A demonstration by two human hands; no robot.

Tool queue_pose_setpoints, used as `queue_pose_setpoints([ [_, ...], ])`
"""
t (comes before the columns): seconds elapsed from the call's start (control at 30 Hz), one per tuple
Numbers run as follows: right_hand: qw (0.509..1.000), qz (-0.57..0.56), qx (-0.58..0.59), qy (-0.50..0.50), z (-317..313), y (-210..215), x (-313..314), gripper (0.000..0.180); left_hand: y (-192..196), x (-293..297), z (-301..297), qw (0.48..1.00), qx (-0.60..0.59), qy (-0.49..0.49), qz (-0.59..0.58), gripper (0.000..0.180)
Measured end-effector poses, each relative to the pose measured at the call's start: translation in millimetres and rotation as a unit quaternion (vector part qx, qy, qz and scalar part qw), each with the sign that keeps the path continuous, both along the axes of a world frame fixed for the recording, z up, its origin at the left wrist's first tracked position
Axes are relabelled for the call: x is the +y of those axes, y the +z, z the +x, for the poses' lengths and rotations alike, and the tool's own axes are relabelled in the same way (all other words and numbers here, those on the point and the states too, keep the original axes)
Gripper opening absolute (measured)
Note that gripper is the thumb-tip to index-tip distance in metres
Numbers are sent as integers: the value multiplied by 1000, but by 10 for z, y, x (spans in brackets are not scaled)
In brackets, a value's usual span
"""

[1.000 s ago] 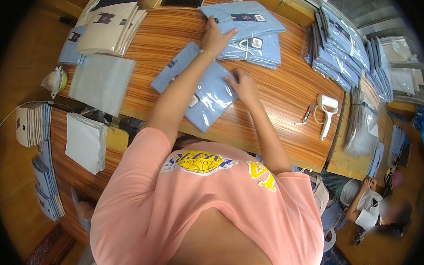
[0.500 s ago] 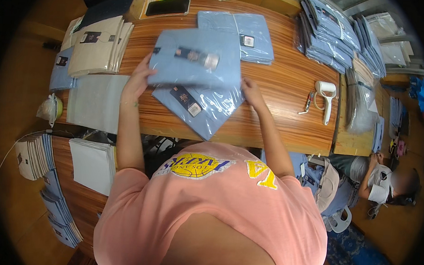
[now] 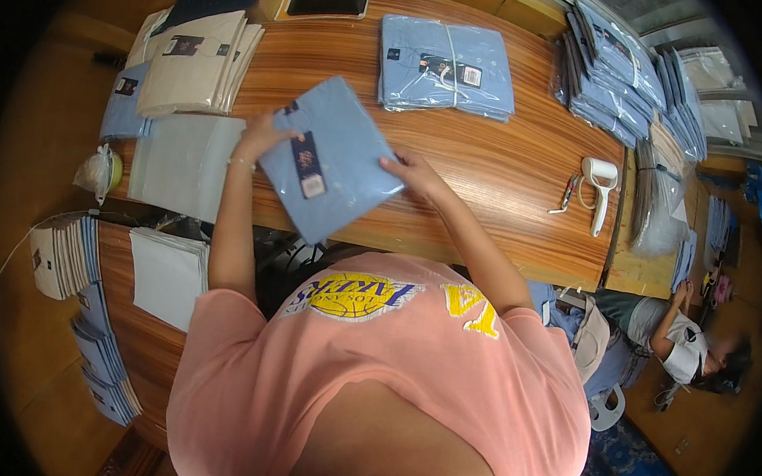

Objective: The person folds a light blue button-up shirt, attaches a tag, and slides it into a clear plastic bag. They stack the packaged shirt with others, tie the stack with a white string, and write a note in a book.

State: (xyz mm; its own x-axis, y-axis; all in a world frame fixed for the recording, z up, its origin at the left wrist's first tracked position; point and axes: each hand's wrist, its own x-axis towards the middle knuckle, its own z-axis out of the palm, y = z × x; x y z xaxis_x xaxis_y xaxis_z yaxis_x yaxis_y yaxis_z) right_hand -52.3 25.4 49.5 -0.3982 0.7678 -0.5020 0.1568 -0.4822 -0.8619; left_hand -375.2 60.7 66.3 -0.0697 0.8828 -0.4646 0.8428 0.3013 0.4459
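A folded light blue garment in a clear plastic bag (image 3: 347,141), with a dark hang tag on its front, lies at an angle between my hands near the table's front edge. My left hand (image 3: 264,139) is closed on its left corner, thumb on top near the tag. At the right corner my right hand (image 3: 409,168) grips the bag, with the thumb over the upper face. Whether a second bagged garment lies beneath cannot be seen. Farther back sits a string-tied bundle of bagged blue garments (image 3: 486,50).
Bagged beige garments (image 3: 187,81) and clear plastic bags (image 3: 178,163) lie at left. A phone (image 3: 327,2) rests at the back. At right are a white lint roller (image 3: 600,176), a small cutter (image 3: 568,194) and piled blue packages (image 3: 609,78). Another person (image 3: 686,344) sits far right.
The upper blue package has come nearer and turned to a slant, over where the lower slanted package lay. Both hands have shifted with it, the right one inward. My view has turned slightly.
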Motion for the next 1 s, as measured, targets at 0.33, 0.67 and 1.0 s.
queue_pose_setpoints([
  [0.33,888,-88,191,-409,-145,-217,963,54,-56,-1196,1236,905,101,-318,265,75],
  [0.67,968,-35,-44,-244,1242,-281,420,33,-155,-904,841,896,78,-372,227,62],
  [1.0,922,230,-243,-195,1996,-314,-723,29,105,-556,2208,856,-294,-329,269,26],
])
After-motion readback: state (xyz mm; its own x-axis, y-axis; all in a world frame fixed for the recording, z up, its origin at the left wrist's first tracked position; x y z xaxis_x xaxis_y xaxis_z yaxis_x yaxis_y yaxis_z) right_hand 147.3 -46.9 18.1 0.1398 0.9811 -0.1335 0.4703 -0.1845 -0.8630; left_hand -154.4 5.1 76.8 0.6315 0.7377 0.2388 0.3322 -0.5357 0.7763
